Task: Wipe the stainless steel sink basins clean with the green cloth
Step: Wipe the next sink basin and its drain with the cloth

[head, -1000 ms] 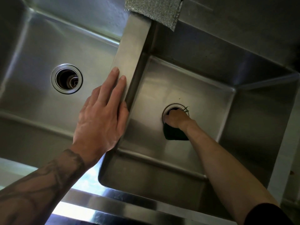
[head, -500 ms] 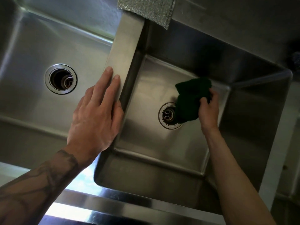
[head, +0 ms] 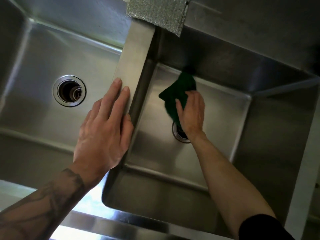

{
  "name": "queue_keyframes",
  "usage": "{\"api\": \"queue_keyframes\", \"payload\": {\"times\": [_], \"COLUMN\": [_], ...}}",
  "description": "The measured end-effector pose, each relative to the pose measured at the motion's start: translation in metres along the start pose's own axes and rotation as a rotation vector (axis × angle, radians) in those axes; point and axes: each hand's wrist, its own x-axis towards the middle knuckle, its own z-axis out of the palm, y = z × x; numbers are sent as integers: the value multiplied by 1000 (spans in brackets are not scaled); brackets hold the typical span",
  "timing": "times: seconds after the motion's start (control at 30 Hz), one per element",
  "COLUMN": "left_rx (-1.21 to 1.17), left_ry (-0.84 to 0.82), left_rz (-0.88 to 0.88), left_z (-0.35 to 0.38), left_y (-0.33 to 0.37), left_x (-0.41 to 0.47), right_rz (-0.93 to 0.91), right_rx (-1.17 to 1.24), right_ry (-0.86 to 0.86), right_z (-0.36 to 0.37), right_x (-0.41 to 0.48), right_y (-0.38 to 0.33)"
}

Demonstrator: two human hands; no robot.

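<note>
The dark green cloth [head: 178, 94] lies on the floor of the right steel basin [head: 223, 118], reaching to its back wall. My right hand [head: 192, 113] grips the cloth's near end, thumb curled round its edge, and covers part of that basin's drain [head: 180, 135]. My left hand [head: 107, 129] rests flat, fingers straight, on the steel divider [head: 136, 54] between the two basins. The left basin [head: 34, 101] has an open round drain [head: 69, 90].
A silvery textured pad [head: 155, 13] hangs over the far end of the divider. The sink's bright front rim [head: 97, 224] runs along the bottom. A pale vertical edge [head: 304, 170] borders the right basin on the right.
My right hand has carried the cloth from the drain to the right, then back left and up toward the basin's back wall. My left hand stays on the divider.
</note>
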Motion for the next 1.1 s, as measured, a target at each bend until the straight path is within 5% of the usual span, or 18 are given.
{"api": "queue_keyframes", "payload": {"times": [0.13, 0.4, 0.67, 0.87, 1.1], "left_rx": [-9, -7, 34, 23, 28], "left_ry": [-9, -10, -73, -70, -53], "left_rz": [0, -3, -13, -16, -13], "left_z": [0, -1, -6, -5, -6], "left_y": [-1, -1, 2, 2, 3], "left_x": [-1, 0, 2, 3, 2], "right_rz": [376, 272, 718, 565, 656], "right_rx": [117, 245, 1016, 1100, 1117], "right_ry": [216, 129, 70, 208, 121], "right_z": [-4, 39, 26, -8, -21], "right_x": [-2, 11, 42, 49, 63], "right_y": [14, -77, -154, -181, -192]}}
